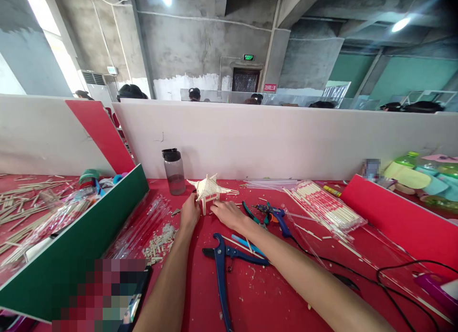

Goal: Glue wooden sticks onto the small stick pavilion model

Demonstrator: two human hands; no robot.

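Note:
A small model pavilion (pixel 208 188) of pale wooden sticks, with upturned roof corners and thin posts, stands on the red table. My left hand (pixel 191 210) grips it from the left, the fingers partly hidden behind its posts. On the right side my right hand (pixel 229 213) has its fingers closed at the base of a post. Just right of that hand lie green-handled pliers (pixel 252 212) and a blue glue gun (pixel 279 217) with a black cord. A blue pipe cutter (pixel 221 265) rests open between my forearms.
A water bottle (pixel 173 172) stands behind the model at the left. Bagged sticks (pixel 325 203) lie at the right, cut stick pieces (pixel 157 246) at the left. A green divider (pixel 89 236), a red divider (pixel 404 222) and a white partition (pixel 286 141) border the table.

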